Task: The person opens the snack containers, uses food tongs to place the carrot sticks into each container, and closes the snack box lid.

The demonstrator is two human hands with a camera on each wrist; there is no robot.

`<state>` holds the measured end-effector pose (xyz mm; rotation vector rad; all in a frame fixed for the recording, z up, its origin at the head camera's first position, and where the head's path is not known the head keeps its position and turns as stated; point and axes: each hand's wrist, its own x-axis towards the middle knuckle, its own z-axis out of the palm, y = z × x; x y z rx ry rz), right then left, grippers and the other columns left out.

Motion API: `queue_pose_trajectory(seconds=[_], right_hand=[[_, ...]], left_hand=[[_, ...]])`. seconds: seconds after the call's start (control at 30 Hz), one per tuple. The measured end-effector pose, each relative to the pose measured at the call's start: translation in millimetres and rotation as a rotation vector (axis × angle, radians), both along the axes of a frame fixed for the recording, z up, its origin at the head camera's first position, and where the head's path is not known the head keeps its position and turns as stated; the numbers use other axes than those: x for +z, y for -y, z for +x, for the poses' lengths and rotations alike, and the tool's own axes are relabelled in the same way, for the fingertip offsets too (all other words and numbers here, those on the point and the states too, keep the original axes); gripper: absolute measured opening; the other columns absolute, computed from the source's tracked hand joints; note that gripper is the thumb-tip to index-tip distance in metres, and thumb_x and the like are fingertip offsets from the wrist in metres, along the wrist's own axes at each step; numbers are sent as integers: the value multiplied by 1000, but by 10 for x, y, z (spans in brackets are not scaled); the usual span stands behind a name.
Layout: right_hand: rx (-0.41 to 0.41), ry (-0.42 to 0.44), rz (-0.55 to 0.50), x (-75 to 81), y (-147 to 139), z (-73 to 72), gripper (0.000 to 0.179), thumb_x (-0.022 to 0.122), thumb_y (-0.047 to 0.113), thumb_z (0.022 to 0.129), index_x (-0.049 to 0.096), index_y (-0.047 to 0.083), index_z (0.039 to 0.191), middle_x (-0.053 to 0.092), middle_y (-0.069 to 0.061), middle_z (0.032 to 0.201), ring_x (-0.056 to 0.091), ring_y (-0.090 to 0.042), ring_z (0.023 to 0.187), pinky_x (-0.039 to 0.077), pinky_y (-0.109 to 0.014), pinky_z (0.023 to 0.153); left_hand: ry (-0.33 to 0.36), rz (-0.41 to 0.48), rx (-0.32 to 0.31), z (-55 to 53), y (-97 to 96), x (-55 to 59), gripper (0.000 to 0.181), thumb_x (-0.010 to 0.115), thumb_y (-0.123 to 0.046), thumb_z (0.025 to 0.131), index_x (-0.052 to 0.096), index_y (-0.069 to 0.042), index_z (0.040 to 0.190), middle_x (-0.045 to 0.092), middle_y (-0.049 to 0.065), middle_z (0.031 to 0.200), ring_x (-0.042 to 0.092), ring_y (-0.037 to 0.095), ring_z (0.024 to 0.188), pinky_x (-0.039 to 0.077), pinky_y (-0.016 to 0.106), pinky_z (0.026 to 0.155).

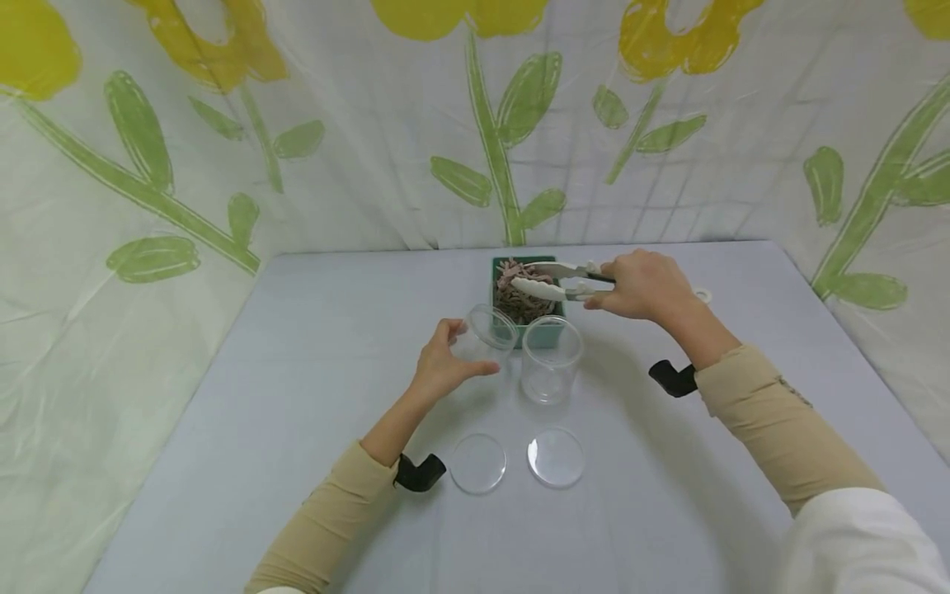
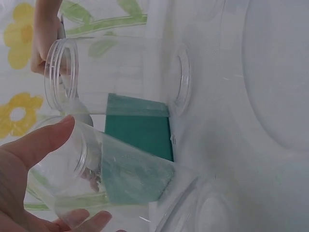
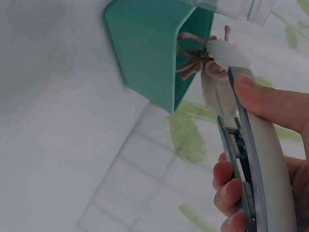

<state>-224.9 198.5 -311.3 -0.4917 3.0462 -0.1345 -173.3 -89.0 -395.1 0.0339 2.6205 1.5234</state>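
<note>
My left hand (image 1: 441, 367) holds a clear plastic jar (image 1: 496, 334) between thumb and fingers, tilted with its mouth toward the green box (image 1: 540, 336). In the left wrist view this jar (image 2: 128, 176) looks empty. Thin brownish strips (image 1: 519, 307) fill the box and stick up above its rim. Gripped in my right hand (image 1: 642, 285) are white-and-grey tongs (image 1: 539, 289). Their tips close around a few curled strips (image 3: 193, 63) at the box's mouth in the right wrist view. A second clear jar (image 1: 549, 375) stands upright and uncovered in front of the box.
Two round clear lids (image 1: 478, 464) (image 1: 556, 458) lie flat nearer the front of the pale table (image 1: 312, 396). A white curtain (image 1: 356, 148) with yellow flowers hangs behind the table's far edge. Black camera mounts (image 1: 420, 473) (image 1: 671, 379) jut from both wrists.
</note>
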Motion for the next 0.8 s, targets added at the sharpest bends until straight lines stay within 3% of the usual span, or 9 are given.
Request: queue_pose_trajectory(seconds=[0.17, 0.47, 0.8], right_hand=[[3, -7, -21, -2, -52, 30, 45, 70, 47, 85, 70, 6, 104, 56, -5, 65, 52, -23, 61, 42, -37, 51], [-27, 25, -80, 21, -178, 59, 71, 69, 53, 85, 57, 3, 134, 64, -10, 74, 55, -25, 66, 46, -41, 55], [10, -10, -151, 51, -276, 123, 69, 71, 47, 85, 56, 0, 133, 49, -3, 50, 42, -19, 49, 35, -33, 50]], left_hand=[[-14, -5, 13, -8, 21, 15, 76, 86, -19, 73, 43, 2, 132, 50, 19, 140, 41, 36, 133, 36, 49, 107], [10, 2, 20, -148, 80, 160, 82, 86, -23, 74, 43, 3, 138, 49, 18, 142, 42, 32, 134, 37, 43, 108], [25, -81, -5, -225, 62, 227, 84, 86, -24, 73, 44, 4, 140, 50, 19, 140, 44, 33, 132, 39, 44, 106]])
